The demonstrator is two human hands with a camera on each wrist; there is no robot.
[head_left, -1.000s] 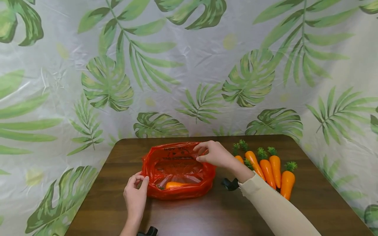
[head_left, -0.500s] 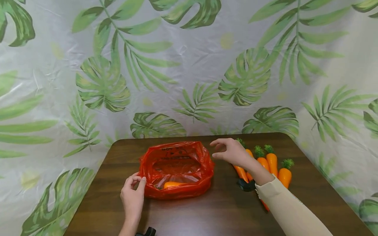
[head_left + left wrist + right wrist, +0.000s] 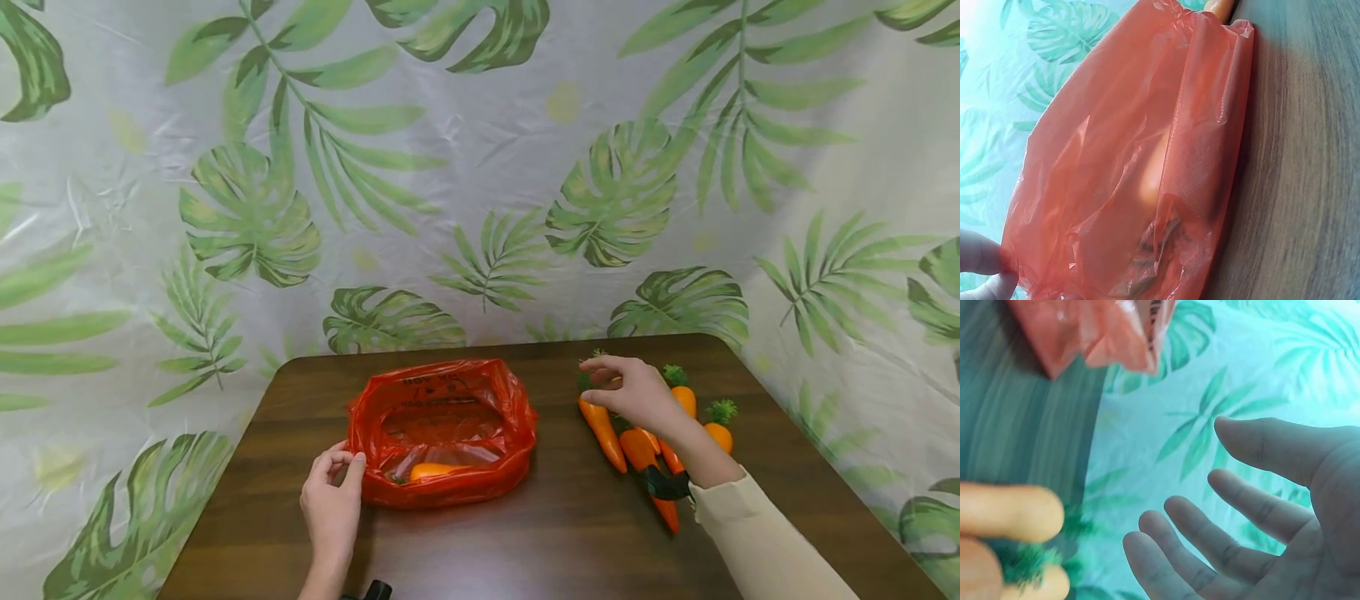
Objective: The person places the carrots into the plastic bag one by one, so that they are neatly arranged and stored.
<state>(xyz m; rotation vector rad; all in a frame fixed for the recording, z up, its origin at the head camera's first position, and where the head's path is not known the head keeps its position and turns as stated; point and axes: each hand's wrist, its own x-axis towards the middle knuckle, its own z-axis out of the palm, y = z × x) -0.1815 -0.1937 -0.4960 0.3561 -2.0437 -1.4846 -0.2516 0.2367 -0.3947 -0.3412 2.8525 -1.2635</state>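
A red plastic bag (image 3: 480, 492) stands on the table with its mouth spread wide and dark print on its inner back wall. Inside lies one orange carrot (image 3: 433, 471), which shows through the film in the left wrist view. My left hand (image 3: 332, 500) pinches the bag's left rim between thumb and fingers. Over the loose carrots to the right, my right hand (image 3: 637, 392) hovers with fingers spread and nothing in them. Just below its fingertips is a carrot (image 3: 602, 433); in the right wrist view the thumb and fingers (image 3: 1260, 506) stand apart.
Several orange carrots with green tops, among them one carrot (image 3: 718, 436) at the far right, lie on the brown wooden table (image 3: 555, 533), partly hidden by my right arm. A leaf-patterned sheet (image 3: 480, 167) hangs behind the table.
My right hand has left the bag's right rim and moved right, over the carrots. The left hand keeps its pinch on the bag. The whole head view has shifted slightly.
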